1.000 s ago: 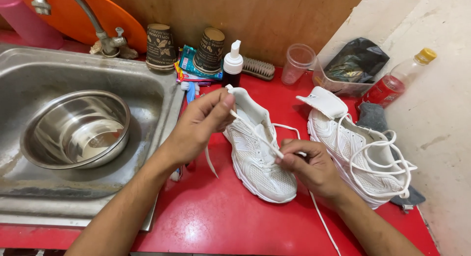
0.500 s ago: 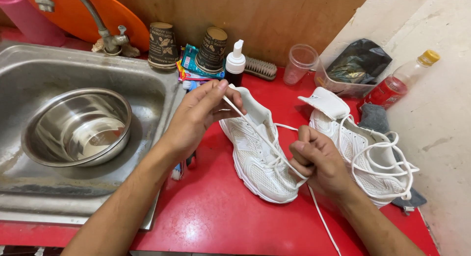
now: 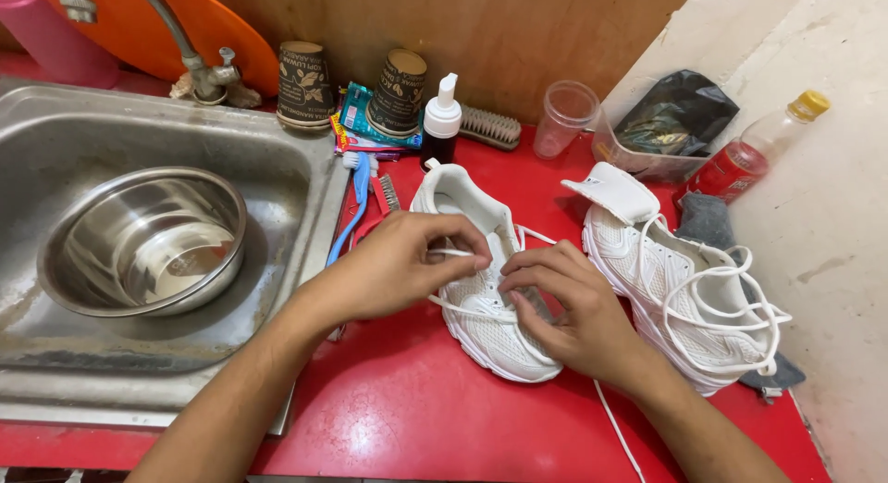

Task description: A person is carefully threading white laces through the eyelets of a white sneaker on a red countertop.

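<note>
Two white sneakers lie on a red counter. My left hand (image 3: 402, 266) and my right hand (image 3: 564, 312) meet over the nearer sneaker (image 3: 481, 261). Both pinch its white lace (image 3: 462, 309) above the tongue; a loop of lace runs across the shoe between them and a loose end trails toward the counter's front edge. The second sneaker (image 3: 680, 279) sits to the right, its tongue pulled up and its lace lying in loose loops on top.
A steel sink (image 3: 55, 353) with a metal bowl (image 3: 143, 238) is at the left. Behind the shoes stand two paper cups (image 3: 305, 85), a pump bottle (image 3: 441, 122), brushes, a toothbrush (image 3: 351, 219), a clear cup (image 3: 562, 117), a red-liquid bottle (image 3: 749, 159) and a plastic tub.
My left hand came down from the shoe's heel to its middle, and my right hand moved up to meet it. Both now pinch the lace over the tongue.
</note>
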